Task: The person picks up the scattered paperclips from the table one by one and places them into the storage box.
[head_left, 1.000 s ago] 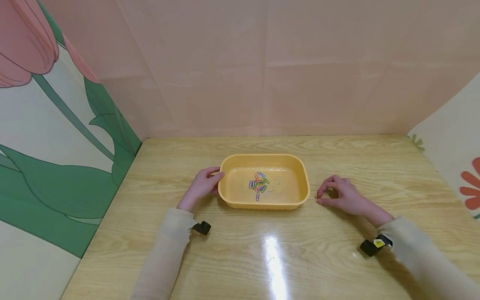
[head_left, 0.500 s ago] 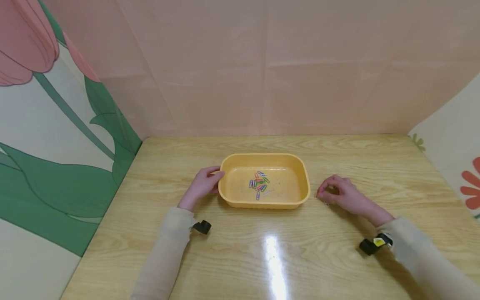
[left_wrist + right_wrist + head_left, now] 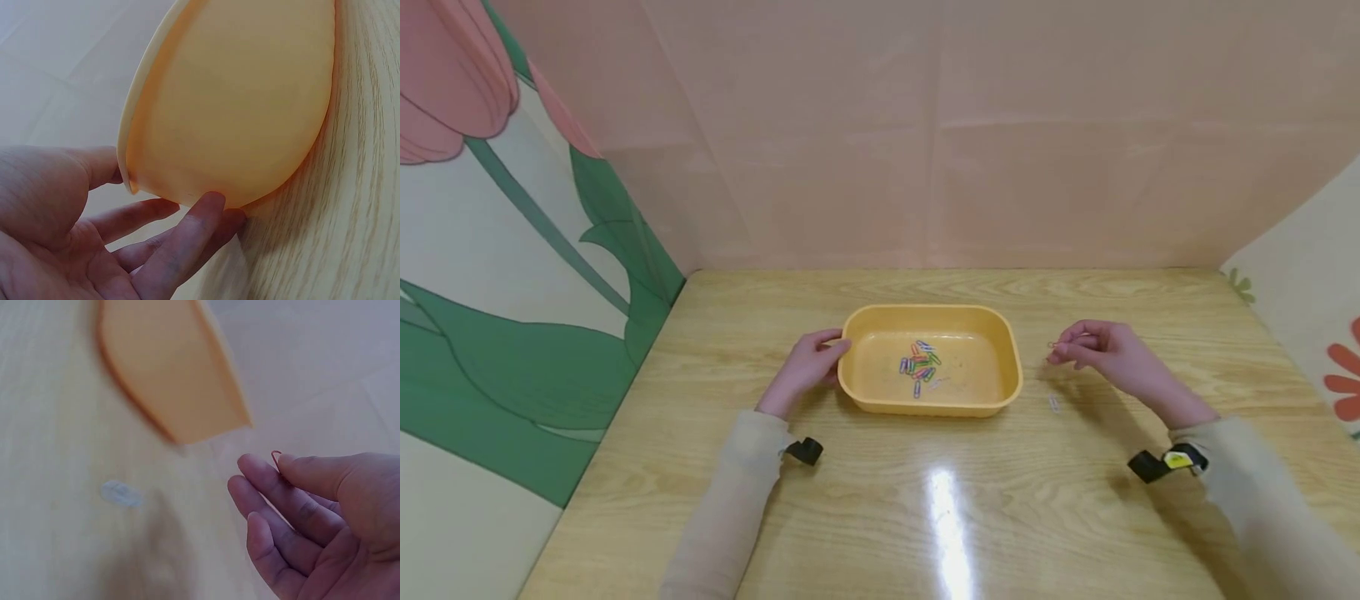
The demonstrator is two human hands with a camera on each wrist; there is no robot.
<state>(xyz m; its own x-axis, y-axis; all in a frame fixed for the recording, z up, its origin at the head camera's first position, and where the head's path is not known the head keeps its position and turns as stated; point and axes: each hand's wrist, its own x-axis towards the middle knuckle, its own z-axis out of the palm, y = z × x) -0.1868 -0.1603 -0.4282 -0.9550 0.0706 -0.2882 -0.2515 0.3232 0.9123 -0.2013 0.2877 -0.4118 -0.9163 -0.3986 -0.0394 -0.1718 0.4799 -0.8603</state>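
A yellow plastic tray (image 3: 970,410) stands on the table with several coloured paper clips (image 3: 919,362) in a loose cluster inside. My left hand (image 3: 808,367) holds the tray's left end. In the left wrist view, the thumb lies at the rim and the fingertips (image 3: 209,203) touch the outer wall. Raised over the table right of the tray, my right hand (image 3: 1105,354) pinches a red paper clip (image 3: 276,456) between thumb and index finger. A pale paper clip (image 3: 1054,404) lies on the table below that hand, blurred in the right wrist view.
The wood-grain table (image 3: 850,508) ends at a pink wall covering (image 3: 925,142) behind. Flower-patterned panels (image 3: 520,367) flank it on both sides. A bright light reflection runs along the front of the table.
My right hand has lifted up and away from the table, taking the red paper clip with it. The pale paper clip has come into full view. My left hand keeps its hold.
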